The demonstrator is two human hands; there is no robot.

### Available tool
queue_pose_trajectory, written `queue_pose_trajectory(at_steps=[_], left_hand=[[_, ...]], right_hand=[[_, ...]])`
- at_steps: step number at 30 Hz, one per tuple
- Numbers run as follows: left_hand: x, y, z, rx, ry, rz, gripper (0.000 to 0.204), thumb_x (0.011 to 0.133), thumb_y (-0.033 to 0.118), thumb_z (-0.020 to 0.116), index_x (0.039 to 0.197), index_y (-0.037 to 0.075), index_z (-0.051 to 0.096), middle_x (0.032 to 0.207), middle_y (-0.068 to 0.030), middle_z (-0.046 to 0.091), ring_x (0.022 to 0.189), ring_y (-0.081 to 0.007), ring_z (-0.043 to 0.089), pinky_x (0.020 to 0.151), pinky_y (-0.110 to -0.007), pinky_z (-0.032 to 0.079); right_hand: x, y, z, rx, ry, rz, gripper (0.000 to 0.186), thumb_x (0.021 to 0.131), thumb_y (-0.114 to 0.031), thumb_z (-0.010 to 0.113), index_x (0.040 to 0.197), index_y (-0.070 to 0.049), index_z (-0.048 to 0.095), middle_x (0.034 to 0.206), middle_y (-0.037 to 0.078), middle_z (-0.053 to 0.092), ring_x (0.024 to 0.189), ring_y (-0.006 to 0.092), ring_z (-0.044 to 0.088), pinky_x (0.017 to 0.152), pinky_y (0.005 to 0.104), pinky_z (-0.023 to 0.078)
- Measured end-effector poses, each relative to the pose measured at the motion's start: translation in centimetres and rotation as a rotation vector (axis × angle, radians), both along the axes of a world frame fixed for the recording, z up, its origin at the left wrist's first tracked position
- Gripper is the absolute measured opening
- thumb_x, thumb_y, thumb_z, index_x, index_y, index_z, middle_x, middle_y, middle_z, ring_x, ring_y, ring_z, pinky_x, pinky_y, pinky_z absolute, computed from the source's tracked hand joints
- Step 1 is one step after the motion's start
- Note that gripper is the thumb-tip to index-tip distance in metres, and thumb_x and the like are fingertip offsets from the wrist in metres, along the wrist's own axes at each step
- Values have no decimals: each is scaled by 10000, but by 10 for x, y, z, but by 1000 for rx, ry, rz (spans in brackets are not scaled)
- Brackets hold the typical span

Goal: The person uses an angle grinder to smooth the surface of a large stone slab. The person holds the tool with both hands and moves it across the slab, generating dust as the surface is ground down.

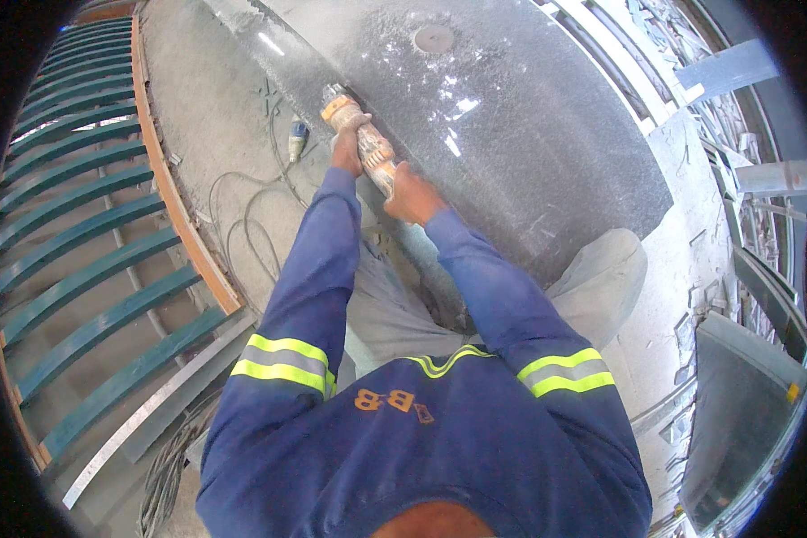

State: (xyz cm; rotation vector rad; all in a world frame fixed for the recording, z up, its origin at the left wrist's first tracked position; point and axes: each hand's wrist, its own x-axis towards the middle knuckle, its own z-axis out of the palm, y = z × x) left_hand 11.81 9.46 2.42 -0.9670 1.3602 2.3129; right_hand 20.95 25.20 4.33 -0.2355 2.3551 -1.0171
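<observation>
A dust-caked stone yard, seen from above a worker in a blue reflective-striped top; well to the left of the hands runs a rack of green slats [90,242] edged by an orange rail [175,193], and between it and the left hand loose cable [242,224] loops over the gritty floor [206,108] past a blue-and-white plug [297,139]. The left hand [345,148] is wrapped around the front of an orange angle grinder [365,143], fingers closed on its head; the right hand [411,195], just behind and touching the tool's tail, is likewise clenched around the body. The grinder's nose rests on the near edge of a large dark granite slab [511,125], speckled with dust and bearing a round disc [433,38] well beyond the hands. To work this edge cleanly, one would judge, both grips should stay firm, the tool held at a constant angle and drawn steadily along the line; the trailing cable wants keeping clear of the wheel. To the right of the hands lie pale stone offcuts [722,67] and a second dark slab [735,412]; no bin, bucket or other container can be made out.
</observation>
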Motion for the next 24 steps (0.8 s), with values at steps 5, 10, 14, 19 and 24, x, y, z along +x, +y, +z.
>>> queue_pose_trajectory(at_steps=[5, 10, 14, 19, 24], left_hand=[[15, 3, -1, 12, 27, 4, 290, 785, 207, 688, 988, 64, 538, 765, -79, 579, 624, -244, 623, 602, -417, 573], [12, 2, -11, -12, 34, 41, 305, 777, 207, 698, 996, 70, 534, 785, -71, 574, 639, -243, 625, 606, -416, 575], [0, -10, -22, -60, 30, 85, 379, 735, 182, 726, 1014, 20, 528, 788, -99, 575, 636, -269, 631, 583, -440, 567], [-21, -11, -10, -42, -8, 49, 386, 733, 190, 724, 1031, 37, 534, 803, -103, 584, 664, -275, 636, 616, -455, 577], [-18, -23, -21, 0, -36, -7, 394, 745, 191, 718, 1049, 27, 527, 823, -107, 584, 687, -274, 636, 637, -463, 576]], right_hand=[[14, 7, 19, 29, -47, -6, 472, 765, -137, 626, 1117, 52, 373, 1010, 331, 636, 980, 477, 629, 864, 543, 492], [13, 8, 11, 4, -22, -19, 512, 759, -131, 635, 1137, 75, 359, 985, 379, 609, 936, 501, 626, 824, 536, 500], [3, -1, 1, -32, -37, -16, 505, 764, -136, 620, 1139, 79, 359, 993, 373, 613, 935, 497, 629, 831, 534, 500], [-19, -12, -11, 7, 23, -12, 500, 765, -143, 610, 1132, 94, 367, 998, 362, 619, 936, 483, 637, 831, 520, 507], [-13, -8, 2, -28, -32, 4, 514, 760, -144, 620, 1139, 96, 370, 994, 352, 623, 942, 475, 639, 832, 511, 511]])
